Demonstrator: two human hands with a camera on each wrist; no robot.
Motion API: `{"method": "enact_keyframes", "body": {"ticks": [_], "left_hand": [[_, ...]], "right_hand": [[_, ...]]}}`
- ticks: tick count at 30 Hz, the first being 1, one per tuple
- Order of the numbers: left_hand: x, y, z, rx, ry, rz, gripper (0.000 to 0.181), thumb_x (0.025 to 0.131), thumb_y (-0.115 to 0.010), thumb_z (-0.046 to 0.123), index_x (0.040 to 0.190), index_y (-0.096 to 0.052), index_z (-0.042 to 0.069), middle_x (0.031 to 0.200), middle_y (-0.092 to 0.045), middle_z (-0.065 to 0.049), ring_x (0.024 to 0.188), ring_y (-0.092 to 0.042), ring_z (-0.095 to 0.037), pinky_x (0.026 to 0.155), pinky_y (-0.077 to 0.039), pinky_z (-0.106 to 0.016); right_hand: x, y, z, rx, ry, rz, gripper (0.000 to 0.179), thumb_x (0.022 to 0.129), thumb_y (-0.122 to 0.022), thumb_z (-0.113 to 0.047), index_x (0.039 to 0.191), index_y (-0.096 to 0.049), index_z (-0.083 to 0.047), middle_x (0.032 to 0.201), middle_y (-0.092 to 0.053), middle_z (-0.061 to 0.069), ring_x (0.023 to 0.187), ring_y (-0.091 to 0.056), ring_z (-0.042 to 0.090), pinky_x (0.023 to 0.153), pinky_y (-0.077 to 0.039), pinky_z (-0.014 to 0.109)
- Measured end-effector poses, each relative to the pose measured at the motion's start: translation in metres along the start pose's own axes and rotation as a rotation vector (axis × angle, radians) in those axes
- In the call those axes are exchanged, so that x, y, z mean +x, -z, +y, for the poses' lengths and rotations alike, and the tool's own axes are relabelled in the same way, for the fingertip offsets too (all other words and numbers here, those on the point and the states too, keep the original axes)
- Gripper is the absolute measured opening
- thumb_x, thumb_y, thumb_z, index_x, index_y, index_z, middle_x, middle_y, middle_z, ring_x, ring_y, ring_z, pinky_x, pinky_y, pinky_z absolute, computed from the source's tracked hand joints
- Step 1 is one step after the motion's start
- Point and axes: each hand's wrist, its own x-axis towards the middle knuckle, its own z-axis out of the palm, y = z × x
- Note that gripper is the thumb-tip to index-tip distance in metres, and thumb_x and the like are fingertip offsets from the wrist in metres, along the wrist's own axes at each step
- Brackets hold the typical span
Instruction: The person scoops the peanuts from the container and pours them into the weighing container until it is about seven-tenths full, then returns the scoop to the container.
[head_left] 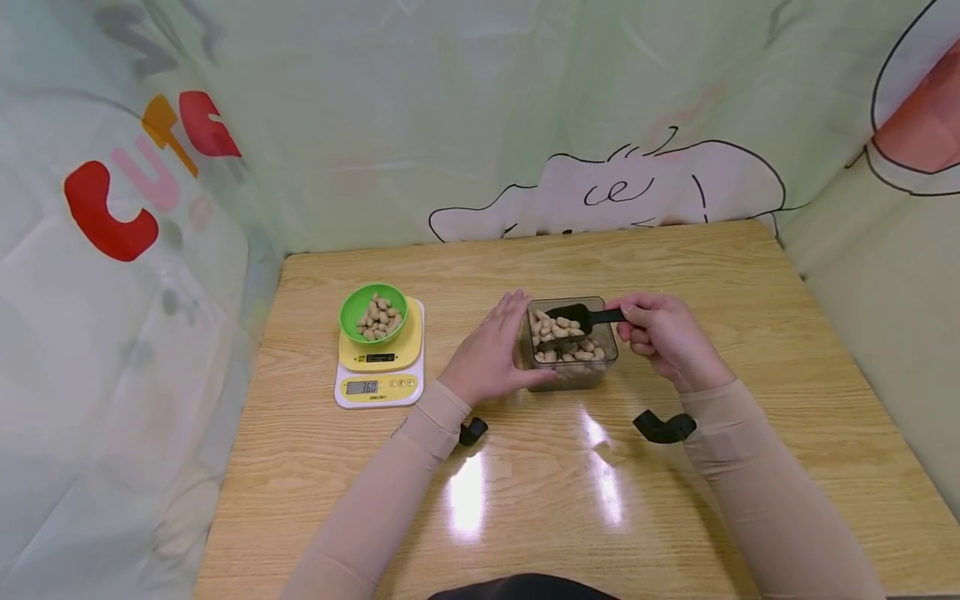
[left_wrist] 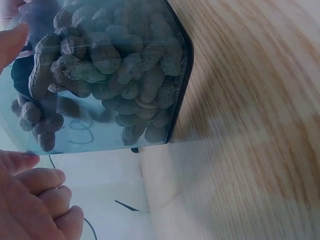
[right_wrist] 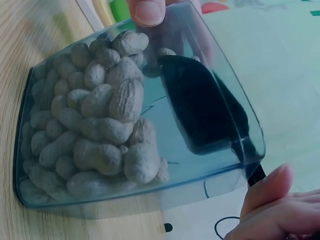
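A clear, smoky rectangular container holds unshelled peanuts. My left hand holds its left side, with the thumb against the front wall and the fingers along the side. My right hand grips the handle of a black scoop over the container's right rim. The scoop's bowl is inside the container, above the main heap, with peanuts in it. To the left of my left hand, a green bowl with several peanuts sits on a yellow and white kitchen scale.
The scale's display appears to read 36.0. Everything stands on a wood-grain table. A pale printed curtain hangs behind the table and along its sides.
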Motion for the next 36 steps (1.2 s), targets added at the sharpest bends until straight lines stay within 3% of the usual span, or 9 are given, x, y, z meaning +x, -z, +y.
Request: {"method": "enact_keyframes", "body": {"ticks": [6,11,17,23,28,32,36], "left_hand": [[-0.001,0.0,0.0,0.003,0.009,0.001,0.123,0.088,-0.076,0.073,0.175,-0.011,0.014,0.183,-0.011,-0.008,0.171,-0.014,-0.028,0.137,-0.026,-0.046],[-0.001,0.0,0.0,-0.006,0.01,0.005,0.123,0.088,-0.077,0.072,0.174,-0.012,0.013,0.183,-0.012,-0.009,0.17,-0.014,-0.028,0.136,-0.028,-0.047],[-0.002,0.001,0.0,-0.027,0.017,0.006,0.122,0.088,-0.078,0.07,0.174,-0.013,0.014,0.183,-0.014,-0.01,0.171,-0.013,-0.026,0.136,-0.027,-0.047],[-0.001,-0.001,0.0,-0.018,0.01,0.005,0.122,0.088,-0.078,0.071,0.174,-0.014,0.013,0.183,-0.014,-0.011,0.17,-0.014,-0.027,0.136,-0.027,-0.046],[0.0,0.0,-0.001,-0.012,0.014,-0.002,0.122,0.088,-0.077,0.072,0.174,-0.013,0.013,0.183,-0.014,-0.01,0.171,-0.013,-0.026,0.137,-0.026,-0.046],[0.0,0.001,-0.001,-0.01,0.023,-0.008,0.122,0.088,-0.076,0.073,0.174,-0.014,0.013,0.183,-0.012,-0.008,0.171,-0.011,-0.023,0.137,-0.026,-0.045],[0.0,0.001,0.0,-0.009,0.015,-0.008,0.122,0.088,-0.076,0.073,0.174,-0.014,0.013,0.183,-0.012,-0.006,0.171,-0.013,-0.025,0.137,-0.026,-0.045]], "right_hand": [[0.001,0.002,0.003,-0.026,0.027,-0.007,0.024,0.115,-0.049,-0.015,0.116,-0.068,0.0,0.07,-0.061,-0.001,0.053,-0.043,0.004,0.044,-0.027,0.021],[0.001,0.003,0.003,-0.025,0.016,-0.033,0.027,0.115,-0.047,-0.012,0.111,-0.071,-0.002,0.066,-0.06,-0.002,0.047,-0.039,0.003,0.044,-0.019,0.025],[-0.001,0.003,0.0,0.018,-0.016,-0.045,0.028,0.115,-0.046,-0.011,0.114,-0.071,0.0,0.067,-0.061,-0.003,0.049,-0.042,0.001,0.043,-0.022,0.021],[-0.004,0.006,0.002,-0.003,-0.012,-0.039,0.025,0.115,-0.046,-0.013,0.115,-0.068,-0.001,0.068,-0.058,-0.003,0.048,-0.037,0.002,0.049,-0.013,0.03],[-0.006,0.007,0.003,-0.027,-0.011,-0.057,0.026,0.115,-0.047,-0.014,0.119,-0.068,0.001,0.071,-0.059,-0.002,0.051,-0.039,0.002,0.047,-0.016,0.027],[-0.009,0.003,0.0,-0.102,-0.006,-0.051,0.025,0.115,-0.047,-0.012,0.118,-0.069,0.0,0.071,-0.061,-0.002,0.053,-0.041,0.003,0.046,-0.02,0.027],[-0.011,-0.001,-0.003,-0.212,0.024,-0.042,0.025,0.115,-0.047,-0.011,0.118,-0.066,0.003,0.069,-0.062,-0.001,0.053,-0.04,0.005,0.048,-0.017,0.034]]}}
